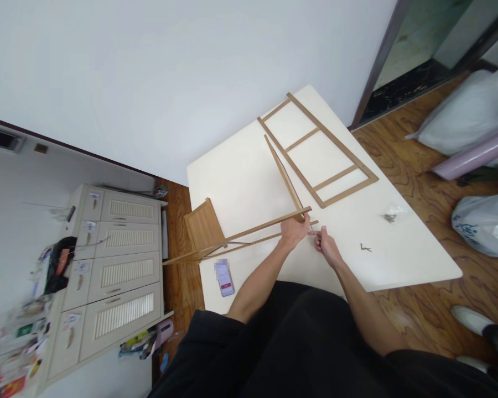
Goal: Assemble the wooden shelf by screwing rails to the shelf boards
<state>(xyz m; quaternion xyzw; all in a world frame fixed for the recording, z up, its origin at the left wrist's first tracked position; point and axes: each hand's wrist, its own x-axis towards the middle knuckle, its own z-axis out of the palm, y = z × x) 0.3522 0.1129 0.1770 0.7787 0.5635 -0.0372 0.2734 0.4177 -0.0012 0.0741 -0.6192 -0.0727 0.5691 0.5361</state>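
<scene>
My left hand (294,231) is closed around the end of a wooden frame (249,229), where long rails meet a wooden piece (285,176) that runs away toward the back. My right hand (327,246) is pinched on a small thin metal tool (312,229) set against the frame's end, just right of my left hand; its exact kind is too small to tell. A second, ladder-like wooden frame (342,145) lies flat on the white table (232,177). Several screws (365,248) lie to the right of my right hand.
A small clear bag of hardware (390,216) rests near the right edge. A wooden panel (205,226) and a phone (224,278) are at the left. A cabinet (120,243) stands beyond; plastic bags (485,224) and a person's shoe (472,319) are on the floor at right.
</scene>
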